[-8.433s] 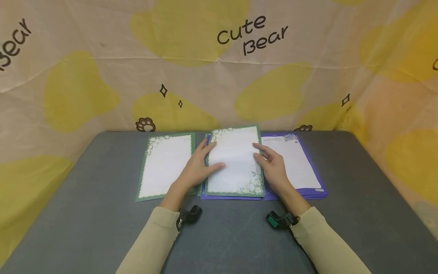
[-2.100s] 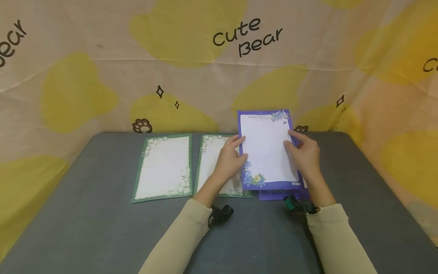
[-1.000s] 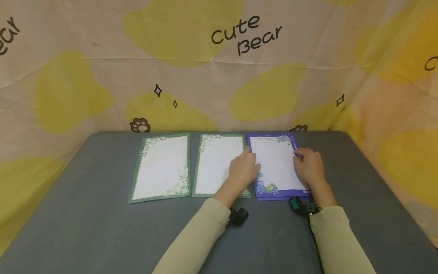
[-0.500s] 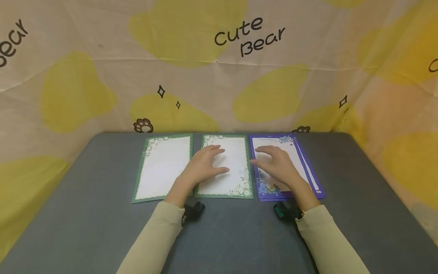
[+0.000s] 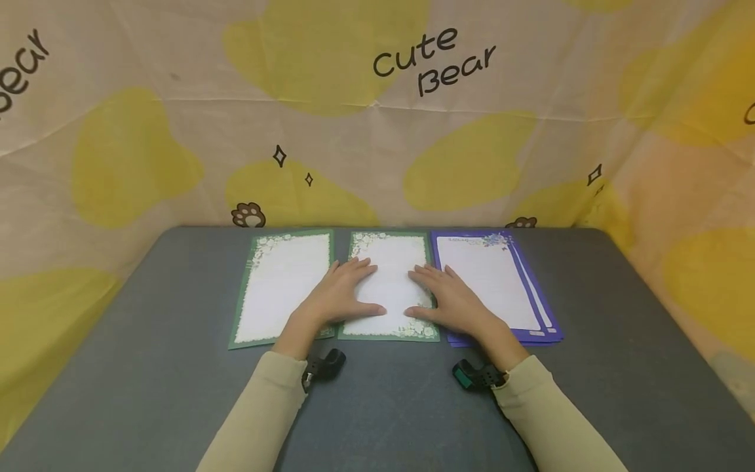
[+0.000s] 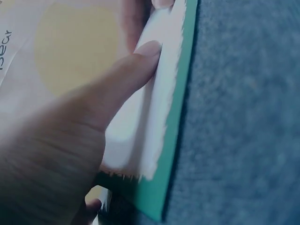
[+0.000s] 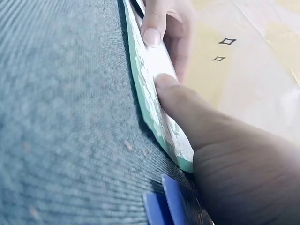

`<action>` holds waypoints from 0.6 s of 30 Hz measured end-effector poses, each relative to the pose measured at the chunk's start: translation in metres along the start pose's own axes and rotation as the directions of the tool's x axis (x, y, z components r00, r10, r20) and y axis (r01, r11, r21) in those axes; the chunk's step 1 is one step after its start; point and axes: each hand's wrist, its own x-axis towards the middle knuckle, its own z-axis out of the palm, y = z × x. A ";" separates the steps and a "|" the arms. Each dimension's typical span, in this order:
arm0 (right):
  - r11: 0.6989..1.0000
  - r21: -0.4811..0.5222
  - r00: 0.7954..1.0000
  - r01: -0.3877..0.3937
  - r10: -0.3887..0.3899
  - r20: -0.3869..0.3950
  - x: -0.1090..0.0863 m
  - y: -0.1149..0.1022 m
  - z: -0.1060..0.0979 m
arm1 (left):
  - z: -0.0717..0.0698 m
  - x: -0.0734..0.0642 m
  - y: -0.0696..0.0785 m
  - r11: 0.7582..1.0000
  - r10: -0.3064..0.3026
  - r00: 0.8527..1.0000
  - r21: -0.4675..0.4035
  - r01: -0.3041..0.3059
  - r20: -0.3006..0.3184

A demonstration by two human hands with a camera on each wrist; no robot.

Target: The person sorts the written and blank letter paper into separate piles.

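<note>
A white sheet of paper with a green floral border [image 5: 394, 282] lies in the middle of the row. My left hand [image 5: 333, 295] rests on its left side, fingers spread and thumb extended. From the other side my right hand [image 5: 453, 303] reaches over it, fingertips on the white area. Both thumbs point inward, with a gap between them. In the left wrist view the left thumb [image 6: 126, 77] lies along the sheet's face. The right wrist view has the right thumb [image 7: 183, 101] on the flower-printed part near the green edge. Neither hand grips anything.
Left of the middle lies another green-bordered sheet [image 5: 280, 282], slightly turned. To the right is a fanned pile of purple-bordered sheets [image 5: 486, 282], partly under my right forearm. The dark grey table [image 5: 389, 419] meets a yellow patterned cloth [image 5: 330, 131] behind.
A purple-bordered sheet, held up about two seconds ago, now lies on the right pile. Both hands left that pile and came down on the middle green-bordered sheet.
</note>
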 end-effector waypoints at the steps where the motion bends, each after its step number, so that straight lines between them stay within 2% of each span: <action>1: 1.000 0.003 1.000 -0.005 0.005 -0.020 0.000 0.000 0.000 | 0.000 0.000 0.000 1.000 0.006 1.000 0.004 -0.006 -0.018; 4: 0.999 0.043 0.994 -0.012 0.016 -0.105 0.000 0.000 0.002 | 0.000 0.000 0.001 1.000 0.021 0.997 0.004 -0.021 -0.080; 7: 0.991 0.129 0.976 -0.040 0.066 -0.207 0.000 -0.001 0.003 | 0.000 0.001 0.002 1.000 0.017 0.989 -0.022 -0.020 -0.144; 9: 0.980 0.180 0.950 -0.080 0.130 -0.285 0.001 -0.003 0.003 | 0.000 0.001 0.002 0.998 -0.006 0.984 -0.060 -0.005 -0.177; 11: 0.962 0.235 0.913 -0.136 0.214 -0.348 0.002 -0.006 0.001 | -0.001 0.001 0.003 0.994 -0.037 0.980 -0.107 0.016 -0.196; 14: 0.918 0.339 0.870 -0.204 0.329 -0.368 0.004 -0.009 -0.002 | -0.002 0.001 0.003 0.981 -0.077 0.975 -0.189 0.037 -0.210; 15: 0.901 0.377 0.867 -0.213 0.352 -0.353 0.004 -0.010 -0.002 | -0.002 0.001 0.004 0.976 -0.082 0.974 -0.213 0.036 -0.213; 18: 0.843 0.501 0.882 -0.197 0.375 -0.284 0.005 -0.010 -0.002 | -0.004 0.001 0.005 0.965 -0.067 0.974 -0.264 0.008 -0.218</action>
